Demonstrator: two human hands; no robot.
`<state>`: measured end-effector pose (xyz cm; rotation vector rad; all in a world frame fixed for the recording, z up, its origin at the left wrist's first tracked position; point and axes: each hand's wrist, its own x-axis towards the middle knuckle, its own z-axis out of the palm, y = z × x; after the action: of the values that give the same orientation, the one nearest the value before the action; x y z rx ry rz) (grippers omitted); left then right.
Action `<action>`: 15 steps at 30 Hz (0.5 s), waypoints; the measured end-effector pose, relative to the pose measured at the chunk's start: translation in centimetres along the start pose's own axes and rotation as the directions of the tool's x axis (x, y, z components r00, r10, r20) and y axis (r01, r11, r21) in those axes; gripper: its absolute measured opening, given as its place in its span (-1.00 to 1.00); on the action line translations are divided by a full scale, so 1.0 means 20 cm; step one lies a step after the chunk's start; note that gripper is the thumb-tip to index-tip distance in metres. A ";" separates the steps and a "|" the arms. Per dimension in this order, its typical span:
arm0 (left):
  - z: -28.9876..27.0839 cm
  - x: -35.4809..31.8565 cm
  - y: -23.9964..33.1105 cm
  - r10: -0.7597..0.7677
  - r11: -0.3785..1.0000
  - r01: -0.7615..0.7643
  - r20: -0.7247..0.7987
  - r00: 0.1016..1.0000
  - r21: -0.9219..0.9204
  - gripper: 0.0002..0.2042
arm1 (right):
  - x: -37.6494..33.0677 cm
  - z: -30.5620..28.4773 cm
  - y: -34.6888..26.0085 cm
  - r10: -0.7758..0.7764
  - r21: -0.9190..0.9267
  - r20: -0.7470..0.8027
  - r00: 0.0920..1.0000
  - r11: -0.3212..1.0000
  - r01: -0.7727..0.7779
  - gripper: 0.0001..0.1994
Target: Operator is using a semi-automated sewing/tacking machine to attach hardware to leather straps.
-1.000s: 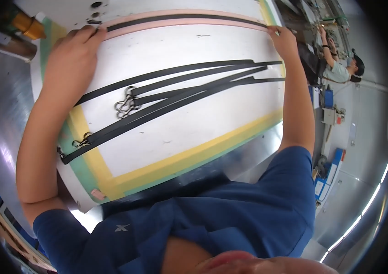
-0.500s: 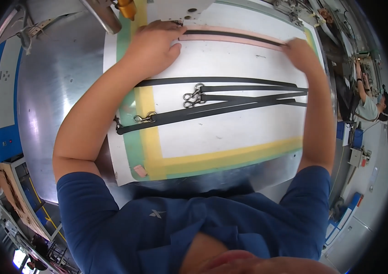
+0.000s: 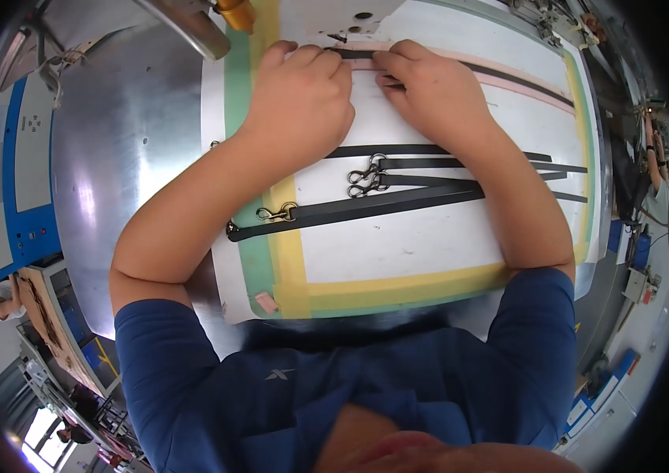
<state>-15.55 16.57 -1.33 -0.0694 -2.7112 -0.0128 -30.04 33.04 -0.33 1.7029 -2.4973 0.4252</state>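
Observation:
A long black strap [image 3: 512,83] lies along a pink-edged strip [image 3: 559,105] at the far side of the white board. My left hand [image 3: 303,98] is closed at the strap's left end; its fingertips are partly hidden. Just to its right, my right hand [image 3: 438,91] presses on the same strap, with a dark piece showing between thumb and forefinger. Nearer to me lie several black straps [image 3: 397,202], some crossing. Metal snap hooks [image 3: 362,181] sit at the ends of two of them, and another snap hook [image 3: 275,212] lies farther left.
Green and yellow tape [image 3: 397,299] borders the white board [image 3: 397,256]. A metal post [image 3: 193,31] and a brass-coloured part [image 3: 236,14] stand at the far left, beside a pale machine plate [image 3: 346,17]. A blue-and-white cabinet [image 3: 23,173] is left of the metal table [image 3: 106,197].
My right hand has moved left from the strap's right end to beside my left hand. My left hand's fingers are more curled. The whole view has shifted slightly.

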 end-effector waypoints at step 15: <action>-0.04 -0.02 0.01 -0.055 0.992 0.053 0.008 0.998 0.114 -0.69 | 0.00 0.02 0.01 -0.010 -0.006 -0.018 1.000 1.000 0.010 -0.81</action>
<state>-14.94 16.71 -0.77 0.0379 -2.7182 0.1261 -30.09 32.96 -0.84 1.7010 -2.4737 0.4306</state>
